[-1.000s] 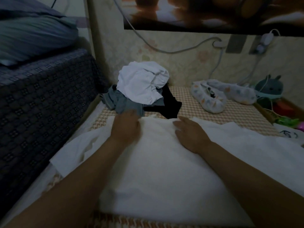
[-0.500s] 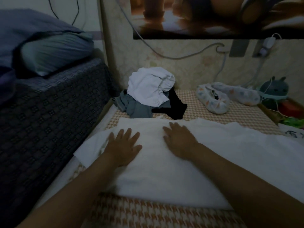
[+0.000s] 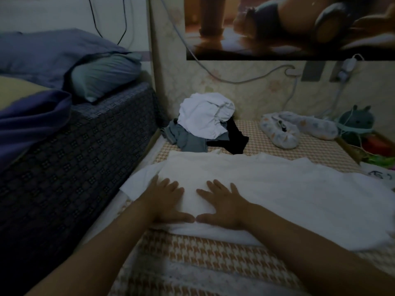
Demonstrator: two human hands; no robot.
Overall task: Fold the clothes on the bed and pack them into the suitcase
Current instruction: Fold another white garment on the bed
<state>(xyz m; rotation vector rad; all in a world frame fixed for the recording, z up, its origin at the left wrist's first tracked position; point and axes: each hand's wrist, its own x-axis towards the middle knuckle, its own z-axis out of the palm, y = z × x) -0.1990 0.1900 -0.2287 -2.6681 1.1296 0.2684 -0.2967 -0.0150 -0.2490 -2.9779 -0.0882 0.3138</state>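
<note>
A wide white cloth garment (image 3: 277,189) lies spread flat on the bed (image 3: 213,257), over its orange-and-cream houndstooth cover. The garment's long axis runs left to right across the view. Its near edge looks doubled over into a thick fold, though the dim light leaves that uncertain.

Both hands rest at the garment's left end. The left hand (image 3: 164,201) and right hand (image 3: 224,208) lie palm-down side by side, thumbs almost tip to tip above the near edge. The fingers (image 3: 171,184) are straight and spread, pressing the cloth and gripping nothing.

Most of the garment stretches away to the right of the hands, so the right hand is nearer the unfolded length. The next fold probably brings that far end across — a judgement only.

Beyond the garment, a loose pile of white, grey and black clothes (image 3: 203,124) waits against the wall. The suitcase is not in view.
</note>
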